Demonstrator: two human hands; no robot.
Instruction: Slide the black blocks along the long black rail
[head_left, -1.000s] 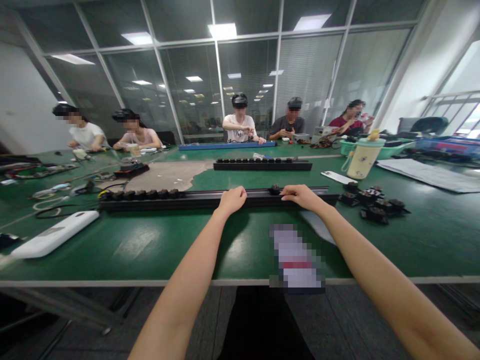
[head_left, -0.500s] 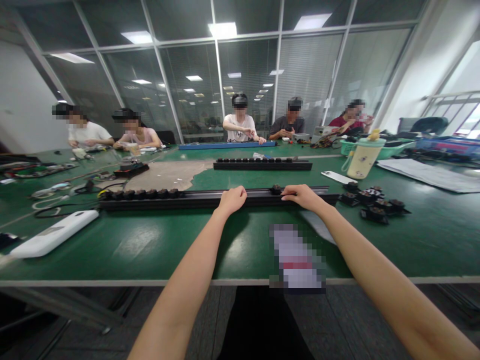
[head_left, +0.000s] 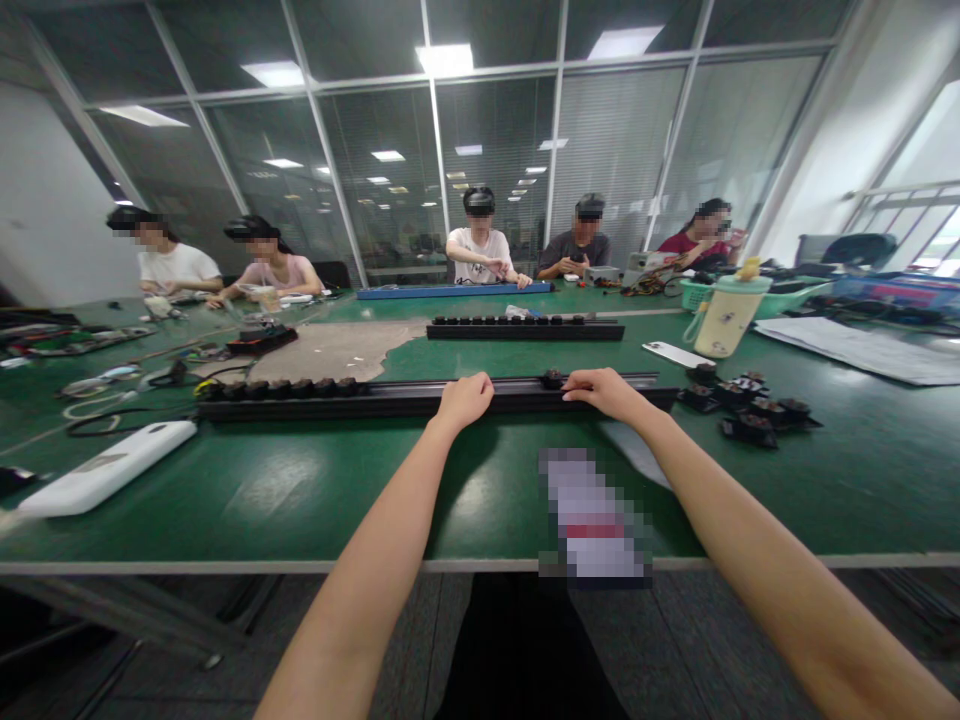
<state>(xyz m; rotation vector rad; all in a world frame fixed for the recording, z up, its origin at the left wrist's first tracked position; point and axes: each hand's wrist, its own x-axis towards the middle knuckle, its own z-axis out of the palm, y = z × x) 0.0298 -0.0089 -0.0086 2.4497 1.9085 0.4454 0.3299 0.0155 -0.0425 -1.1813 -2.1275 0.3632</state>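
The long rail (head_left: 397, 400) is black, the tabletop (head_left: 487, 510) green, the tumbler (head_left: 721, 322) cream.

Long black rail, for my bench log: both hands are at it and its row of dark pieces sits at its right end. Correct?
The end is wrong: the head view shows the row of dark pieces at the left end of the long black rail. The left hand and right hand are at it.

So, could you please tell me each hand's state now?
Left hand: closed over the nearer black rail.
Right hand: beside the lone small block; grip unclear.
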